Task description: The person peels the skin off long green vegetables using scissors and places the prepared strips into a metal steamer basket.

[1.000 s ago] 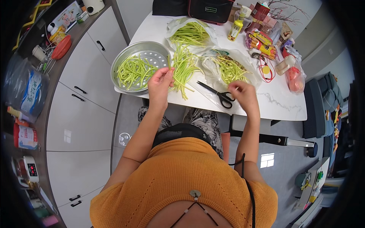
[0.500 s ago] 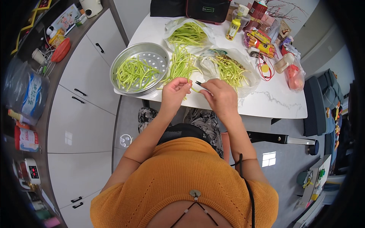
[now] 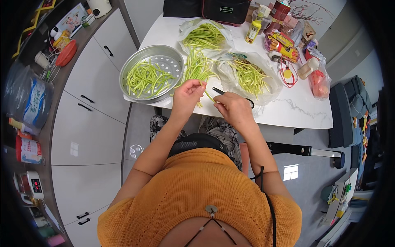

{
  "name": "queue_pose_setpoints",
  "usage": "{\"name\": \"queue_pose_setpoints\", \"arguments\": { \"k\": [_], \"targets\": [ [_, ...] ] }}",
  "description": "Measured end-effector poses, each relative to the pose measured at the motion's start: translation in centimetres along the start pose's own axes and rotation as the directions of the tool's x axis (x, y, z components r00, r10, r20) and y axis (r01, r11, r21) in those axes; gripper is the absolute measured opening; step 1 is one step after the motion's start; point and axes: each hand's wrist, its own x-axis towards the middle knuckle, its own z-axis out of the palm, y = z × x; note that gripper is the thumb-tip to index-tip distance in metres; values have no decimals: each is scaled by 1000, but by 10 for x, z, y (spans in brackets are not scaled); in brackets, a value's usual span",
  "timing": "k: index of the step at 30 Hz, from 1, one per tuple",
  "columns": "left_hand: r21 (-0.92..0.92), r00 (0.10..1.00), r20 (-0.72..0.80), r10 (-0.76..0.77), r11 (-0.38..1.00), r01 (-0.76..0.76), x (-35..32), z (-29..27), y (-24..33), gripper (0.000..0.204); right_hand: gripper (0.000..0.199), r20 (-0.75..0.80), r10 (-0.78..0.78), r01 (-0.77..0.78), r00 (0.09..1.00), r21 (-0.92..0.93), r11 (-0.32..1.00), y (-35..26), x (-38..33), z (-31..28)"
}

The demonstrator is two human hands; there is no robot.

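My left hand is closed, its thumb and fingertips pinching a thin green stem that looks like a garlic scape. The stem slants down toward my right hand, whose thumb and forefinger meet at its lower end. Black scissors are held in my right hand, tip toward the left and one handle loop showing beyond the knuckles. Just behind my left hand lies a loose pile of garlic scapes. Cut green pieces rest in a round perforated metal pan at the left.
A plastic bag of long scapes lies farther back on the white table. Behind my right hand, another bag holds yellowish-green trimmings. A yellow bottle, packaged snacks and a red cord occupy the right back.
My right hand has shifted slightly left and down. The scissors have turned in it, so a handle loop and more blade now show. My left hand has barely moved.
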Motion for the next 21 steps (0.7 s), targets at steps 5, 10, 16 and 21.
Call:
{"name": "queue_pose_setpoints", "arguments": {
  "k": [5,10,16,21],
  "targets": [
    [-64,999,8,-37,997,37,-1,0,4,15,10,-11,15,-14,1000,135,991,0,-1,2],
    [-114,999,26,-44,992,47,0,-3,1,13,10,-63,74,-59,995,212,975,4,-3,1],
    [-273,971,105,-216,932,237,-1,-7,-6,11,6,-206,187,-92,960,399,912,6,-5,-5],
    [-180,949,255,-188,955,237,-17,5,-15,10,8,-222,372,-122,901,694,710,13,-9,2]
  ]
}}
